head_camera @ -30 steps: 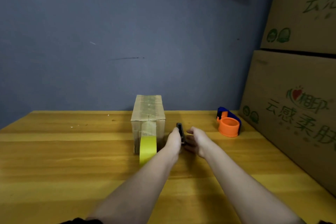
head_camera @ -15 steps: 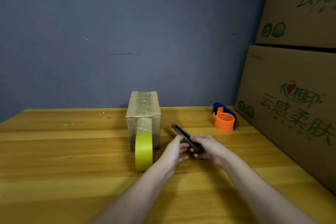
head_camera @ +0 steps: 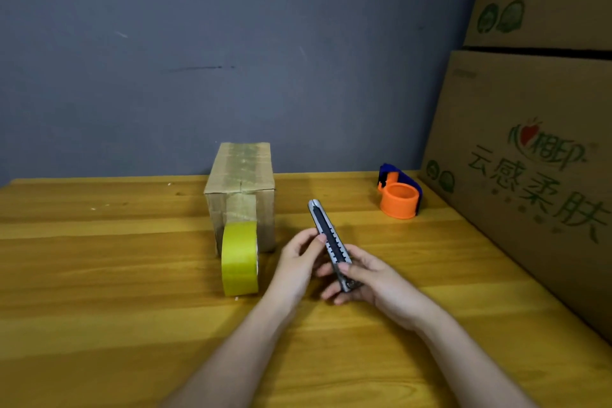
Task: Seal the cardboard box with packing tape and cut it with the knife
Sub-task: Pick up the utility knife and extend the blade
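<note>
A small brown cardboard box (head_camera: 240,182) is standing on the wooden table (head_camera: 99,275), its taped strip running to the yellow tape roll (head_camera: 239,258) touching its front. The left hand (head_camera: 298,262) is pinching the grey-black utility knife (head_camera: 329,243), and the right hand (head_camera: 367,278) is gripping its lower end. An orange-blue tape dispenser (head_camera: 399,192) is sitting far right.

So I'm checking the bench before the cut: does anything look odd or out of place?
Only one thing: the tape roll stands on edge against the cardboard box, with its strip uncut and running up onto the box. Nothing looks spilled or damaged.
</note>
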Motion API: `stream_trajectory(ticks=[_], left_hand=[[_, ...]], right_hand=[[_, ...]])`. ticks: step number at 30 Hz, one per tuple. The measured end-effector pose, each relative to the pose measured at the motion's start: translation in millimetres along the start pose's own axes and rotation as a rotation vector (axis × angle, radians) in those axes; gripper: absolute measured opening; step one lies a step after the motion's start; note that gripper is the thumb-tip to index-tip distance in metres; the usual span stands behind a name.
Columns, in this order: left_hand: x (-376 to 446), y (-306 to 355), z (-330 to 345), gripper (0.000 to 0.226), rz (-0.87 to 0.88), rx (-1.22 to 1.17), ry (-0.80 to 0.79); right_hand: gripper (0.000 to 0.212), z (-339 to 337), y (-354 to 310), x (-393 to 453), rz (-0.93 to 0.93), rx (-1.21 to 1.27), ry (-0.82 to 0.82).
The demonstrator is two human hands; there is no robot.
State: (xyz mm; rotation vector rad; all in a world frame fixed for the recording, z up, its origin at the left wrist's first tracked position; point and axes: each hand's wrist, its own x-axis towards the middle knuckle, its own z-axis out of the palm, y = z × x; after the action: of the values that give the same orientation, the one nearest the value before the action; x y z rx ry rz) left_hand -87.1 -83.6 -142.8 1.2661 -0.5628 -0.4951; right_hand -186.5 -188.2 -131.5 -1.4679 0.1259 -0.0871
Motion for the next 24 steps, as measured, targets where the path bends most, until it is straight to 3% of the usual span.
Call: stream_trajectory(ticks=[3, 10, 14, 24], left_hand=[[1, -2, -4, 0.017, -0.047, -0.06, -0.009], [-1, -1, -2, 0.024, -0.063, -0.124, -0.036], [-5, 0, 1, 0.024, -0.027, -0.047, -0.074], [-8, 4, 1, 0.026, -0.015, 0.015, -0.103]], right_hand=[[0.029, 1, 1, 1, -0.018, -0.031, -0.013], [0.016, 2, 4, 4, -0.129, -0.187, 0.18], [0.027, 2, 4, 4, -0.149, -0.291, 0.299], [0.012, 12, 1, 1, -0.116, -0.149, 0.155]])
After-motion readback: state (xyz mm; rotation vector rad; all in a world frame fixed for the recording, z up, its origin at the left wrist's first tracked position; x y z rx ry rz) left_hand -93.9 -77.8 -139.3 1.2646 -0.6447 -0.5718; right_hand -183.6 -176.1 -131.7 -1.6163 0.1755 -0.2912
